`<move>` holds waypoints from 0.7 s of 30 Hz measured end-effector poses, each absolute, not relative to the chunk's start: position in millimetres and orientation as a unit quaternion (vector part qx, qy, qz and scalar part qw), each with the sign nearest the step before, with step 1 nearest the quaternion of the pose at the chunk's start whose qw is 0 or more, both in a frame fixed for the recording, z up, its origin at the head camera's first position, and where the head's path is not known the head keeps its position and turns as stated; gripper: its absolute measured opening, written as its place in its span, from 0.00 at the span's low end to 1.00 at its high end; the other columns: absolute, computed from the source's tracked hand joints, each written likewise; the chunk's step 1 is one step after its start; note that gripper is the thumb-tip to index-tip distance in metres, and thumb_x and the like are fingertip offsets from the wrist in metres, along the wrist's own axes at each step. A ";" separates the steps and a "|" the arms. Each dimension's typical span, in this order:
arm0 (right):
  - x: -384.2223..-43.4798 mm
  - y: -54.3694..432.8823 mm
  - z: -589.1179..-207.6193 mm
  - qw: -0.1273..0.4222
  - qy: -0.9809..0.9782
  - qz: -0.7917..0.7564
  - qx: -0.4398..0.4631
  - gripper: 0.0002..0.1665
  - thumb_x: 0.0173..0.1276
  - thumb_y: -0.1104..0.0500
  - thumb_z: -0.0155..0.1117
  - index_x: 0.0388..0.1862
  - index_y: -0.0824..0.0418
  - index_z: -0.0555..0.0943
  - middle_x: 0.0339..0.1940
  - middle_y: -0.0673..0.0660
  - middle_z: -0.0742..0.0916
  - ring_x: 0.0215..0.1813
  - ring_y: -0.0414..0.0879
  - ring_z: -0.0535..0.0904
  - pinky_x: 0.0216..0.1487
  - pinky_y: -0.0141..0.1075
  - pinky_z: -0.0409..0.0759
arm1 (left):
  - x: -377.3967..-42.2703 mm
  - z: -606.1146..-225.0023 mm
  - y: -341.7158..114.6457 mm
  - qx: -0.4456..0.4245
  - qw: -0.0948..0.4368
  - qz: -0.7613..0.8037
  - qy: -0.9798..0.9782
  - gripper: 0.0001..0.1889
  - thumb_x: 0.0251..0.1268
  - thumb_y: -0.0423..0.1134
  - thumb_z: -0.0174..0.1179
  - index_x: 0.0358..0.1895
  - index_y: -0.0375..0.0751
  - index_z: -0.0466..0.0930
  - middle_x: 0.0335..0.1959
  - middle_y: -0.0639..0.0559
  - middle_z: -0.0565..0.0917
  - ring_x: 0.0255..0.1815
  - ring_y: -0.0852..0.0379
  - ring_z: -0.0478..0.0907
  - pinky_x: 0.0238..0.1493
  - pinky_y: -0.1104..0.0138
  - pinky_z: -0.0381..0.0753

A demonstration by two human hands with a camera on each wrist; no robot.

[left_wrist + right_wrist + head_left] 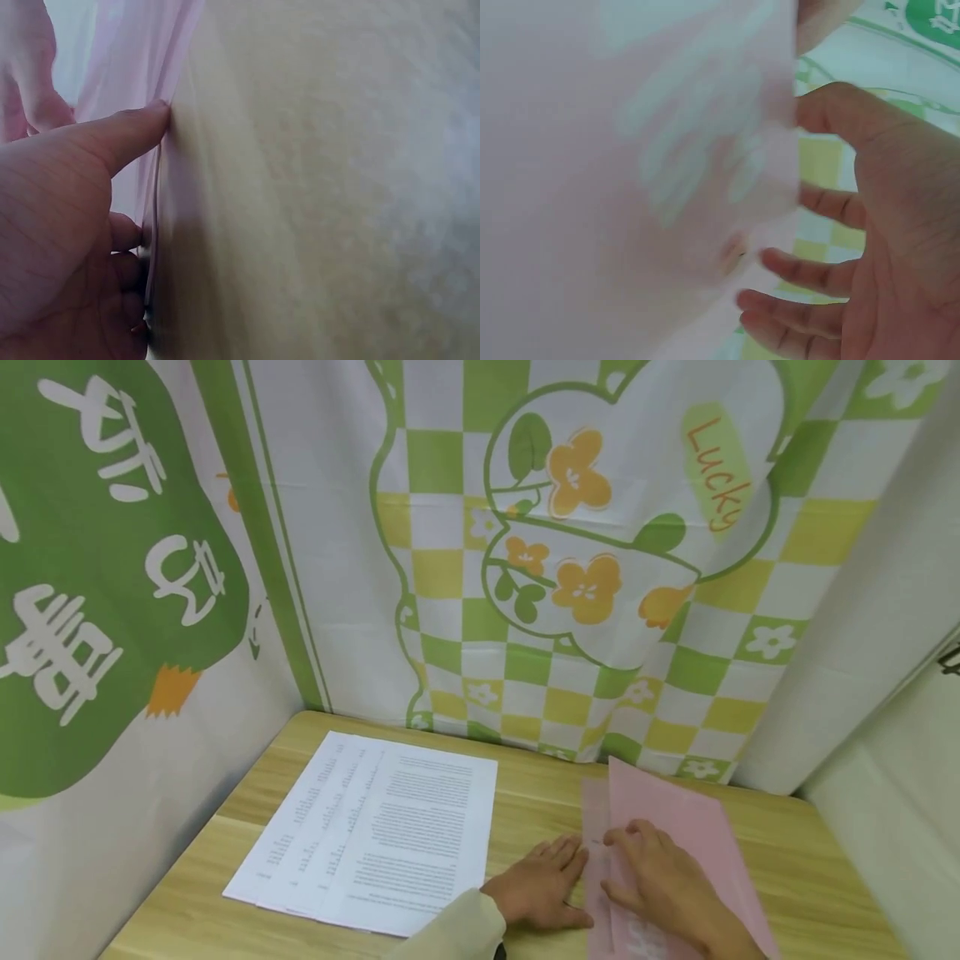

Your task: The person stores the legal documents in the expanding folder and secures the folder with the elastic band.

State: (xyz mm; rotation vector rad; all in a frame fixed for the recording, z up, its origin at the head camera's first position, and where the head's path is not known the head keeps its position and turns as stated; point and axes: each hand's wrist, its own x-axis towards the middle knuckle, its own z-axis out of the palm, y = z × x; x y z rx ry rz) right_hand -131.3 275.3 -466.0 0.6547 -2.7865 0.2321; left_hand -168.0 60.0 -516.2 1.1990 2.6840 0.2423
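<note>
A translucent pink plastic folder lies on the right part of the table, with a paler strip along its left side. My left hand rests at that strip, fingers stretched toward the back and thumb pointing right. In the left wrist view the thumb touches the folder's edge. Over the folder, my right hand reaches to the left edge of its upper cover. The right wrist view shows this hand's spread fingers beside the pink cover, with the thumb and one finger right at its edge.
Overlapping printed sheets lie to the left on the wooden table. A patterned curtain hangs along the table's back edge, and a green and white cloth hangs at the left.
</note>
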 end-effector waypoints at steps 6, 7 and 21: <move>-127.9 272.1 -446.1 0.054 -0.984 0.068 0.153 0.36 0.58 0.46 0.76 0.64 0.53 0.77 0.39 0.50 0.82 0.31 0.46 0.79 0.23 0.42 0.76 | -170.4 -517.9 60.7 0.403 0.100 0.101 0.904 0.48 0.70 0.70 0.55 0.83 0.44 0.54 0.83 0.49 0.52 0.82 0.55 0.47 0.77 0.63 0.49; -127.1 271.8 -443.9 0.049 -0.986 0.071 0.145 0.37 0.58 0.47 0.75 0.66 0.55 0.77 0.37 0.49 0.83 0.30 0.45 0.80 0.24 0.43 0.77 | -170.2 -518.5 60.8 0.403 0.101 0.103 0.904 0.48 0.69 0.70 0.55 0.83 0.44 0.54 0.83 0.49 0.53 0.82 0.55 0.47 0.77 0.63 0.49; -114.9 284.3 -418.8 0.037 -0.979 0.185 0.082 0.20 0.66 0.57 0.69 0.17 0.48 0.74 0.12 0.39 0.74 0.17 0.36 0.69 0.22 0.35 0.69 | -166.7 -516.6 59.0 0.406 0.090 0.103 0.903 0.48 0.69 0.68 0.57 0.82 0.43 0.55 0.83 0.48 0.54 0.82 0.55 0.48 0.77 0.64 0.48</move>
